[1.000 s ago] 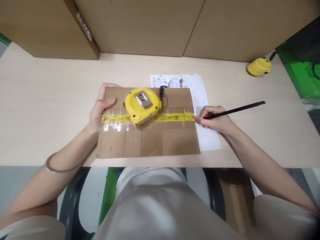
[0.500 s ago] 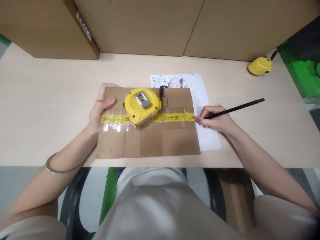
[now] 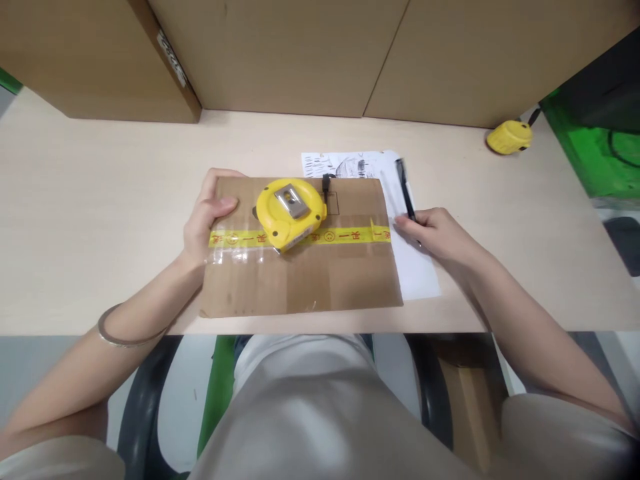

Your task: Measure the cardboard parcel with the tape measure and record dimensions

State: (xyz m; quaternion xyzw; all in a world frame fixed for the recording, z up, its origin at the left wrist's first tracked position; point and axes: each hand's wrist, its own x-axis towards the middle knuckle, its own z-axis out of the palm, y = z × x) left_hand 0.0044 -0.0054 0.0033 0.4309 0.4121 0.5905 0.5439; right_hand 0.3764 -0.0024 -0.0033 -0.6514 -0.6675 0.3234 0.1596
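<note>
My left hand [image 3: 206,213] grips the left side of a flat cardboard box [image 3: 345,277], thumb on top and the other fingers partly hidden behind it. Yellow printed tape [image 3: 350,235] runs across the box. On top of it rests a yellow tape measure [image 3: 291,212] with a metal belt clip and a black strap. My right hand [image 3: 435,230], closed on a black pen [image 3: 406,190], is just right of the box over a sheet of paper [image 3: 420,273]. The pen points up and away. Pen drawings show on the paper's far part, and the box covers some of the sheet.
A second yellow tape measure [image 3: 510,137] lies at the far right of the table [image 3: 100,200]. Large cardboard boxes [image 3: 280,60] line the back, and another brown box [image 3: 100,60] stands at the far left. The table's front edge is close to my body.
The pen has swung in my right hand from pointing right to pointing up and away. The box and the tape measure on it appear slightly further right, with my left hand still on the box.
</note>
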